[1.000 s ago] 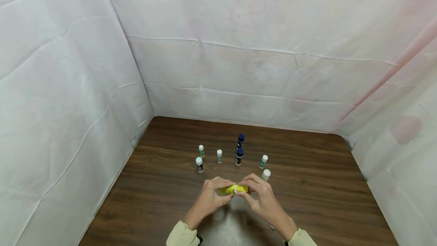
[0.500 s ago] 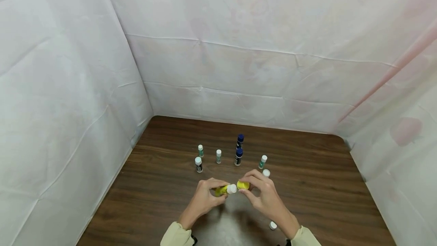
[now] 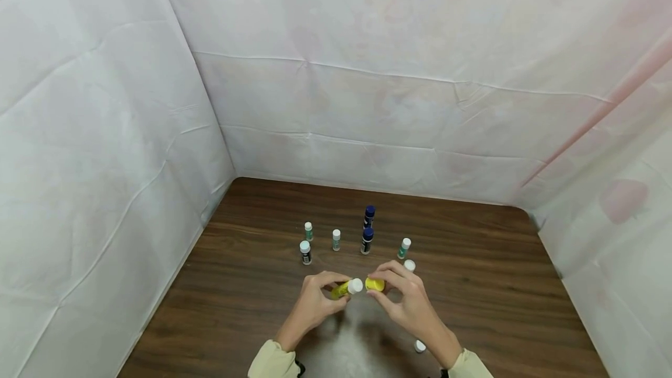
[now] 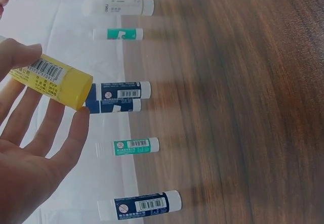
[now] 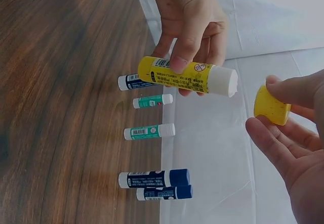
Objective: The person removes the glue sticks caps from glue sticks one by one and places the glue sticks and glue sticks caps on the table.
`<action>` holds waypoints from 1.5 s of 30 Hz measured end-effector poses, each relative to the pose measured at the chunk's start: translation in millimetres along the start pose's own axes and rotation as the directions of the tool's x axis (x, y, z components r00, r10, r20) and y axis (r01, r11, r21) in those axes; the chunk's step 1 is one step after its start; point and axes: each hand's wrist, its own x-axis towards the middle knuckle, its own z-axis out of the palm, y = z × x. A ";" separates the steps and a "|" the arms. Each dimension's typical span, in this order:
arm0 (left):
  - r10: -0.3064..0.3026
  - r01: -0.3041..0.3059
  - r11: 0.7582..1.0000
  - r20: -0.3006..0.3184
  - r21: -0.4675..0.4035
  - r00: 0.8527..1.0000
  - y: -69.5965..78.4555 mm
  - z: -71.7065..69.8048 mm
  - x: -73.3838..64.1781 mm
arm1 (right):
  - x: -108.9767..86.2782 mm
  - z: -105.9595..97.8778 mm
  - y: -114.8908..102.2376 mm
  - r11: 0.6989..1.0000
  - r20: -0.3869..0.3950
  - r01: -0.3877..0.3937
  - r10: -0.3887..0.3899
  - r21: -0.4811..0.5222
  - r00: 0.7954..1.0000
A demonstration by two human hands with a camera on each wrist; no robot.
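My left hand (image 3: 316, 301) grips a yellow glue stick (image 5: 177, 75) by its body, thumb on one side and fingers on the other. Its white uncapped end (image 5: 223, 81) points toward the right hand. Between thumb and fingers, my right hand (image 3: 406, 295) pinches the yellow cap (image 5: 272, 105). A small gap separates cap and glue stick, and both are held above the table. In the left wrist view, the barcode label and yellow base of the glue stick show close up.
On the brown wooden table (image 3: 488, 284) stand several glue sticks: two with navy caps (image 3: 367, 241), green-labelled ones (image 3: 336, 240), a navy-labelled white-capped one (image 3: 305, 253). A white-topped one (image 3: 409, 266) is partly behind the right hand. A small white cap (image 3: 420, 346) lies by the right forearm.
The yellow cap has come off the glue stick, the hands drawing slightly apart and baring its white end. The small white cap by the right forearm has come into fuller view.
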 end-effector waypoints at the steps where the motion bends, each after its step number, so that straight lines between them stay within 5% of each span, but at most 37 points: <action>1: -0.005 0.005 1.000 -0.004 -0.006 1.000 0.0 0.0 -0.3 | -0.3 -0.3 -0.1 1.000 -0.004 -0.005 0.005 0.000 1.000; 23: -0.057 0.051 0.997 -0.117 -0.054 0.992 -4.7 -6.1 -3.7 | -8.9 -4.4 -0.7 0.998 -0.048 -0.059 0.058 -0.022 0.997; 45: -0.179 0.152 0.979 -0.216 -0.137 0.960 -20.1 -24.4 -5.7 | -23.4 -9.6 8.0 0.995 -0.087 -0.092 0.089 -0.025 0.992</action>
